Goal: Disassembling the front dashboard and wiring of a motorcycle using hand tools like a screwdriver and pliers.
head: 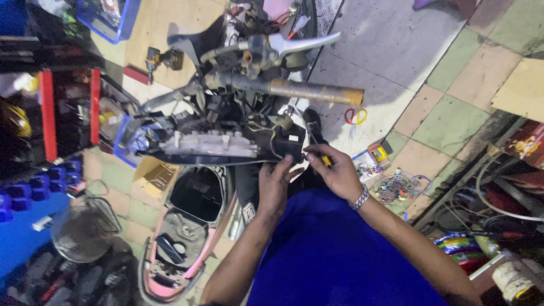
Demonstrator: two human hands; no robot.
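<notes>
A stripped scooter front fills the middle, with a bare handlebar (294,89) and a silver brake lever (303,43) above it. Below the bar sits a black box-shaped part (286,141) with wires, beside a grey ribbed panel (209,143). My left hand (273,184) rests its fingers against the underside of the black part. My right hand (337,170), with a metal watch on the wrist, grips a small yellow-handled tool (327,161) next to that part. The tool's tip is hidden.
The pink scooter body (187,226) with its open storage bin lies lower left. Red-handled scissors (355,118), a small parts box (368,165) and a tangle of wires (399,187) lie on the tiled floor. A cordless drill (164,58) sits on a board. A red rack (68,113) stands left.
</notes>
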